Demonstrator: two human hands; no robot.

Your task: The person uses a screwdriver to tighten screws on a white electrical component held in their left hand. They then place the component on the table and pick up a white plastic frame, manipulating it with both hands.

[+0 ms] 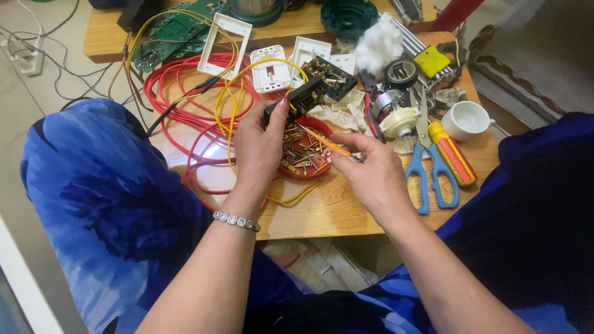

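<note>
The left hand (257, 145) grasps a black switch block (297, 99), its fingers (276, 114) clenched around the near end, holding the block above the wooden bench (328, 210). The right hand (371, 176) pinches a small orange-handled screwdriver (328, 143) between its fingers, with the tip pointing left and far toward the block. Directly below the screwdriver, a red dish (303, 158) of small brass screws and terminals rests on the bench between the two hands. A yellow wire (232, 117) runs from the block and loops over coiled red wire (179, 99) to the left. To the right of the right hand lie blue-handled scissors (433, 167) and a larger screwdriver (453, 154) with a yellow and orange handle, side by side. A white cup (465, 119) stands just beyond them.
</note>
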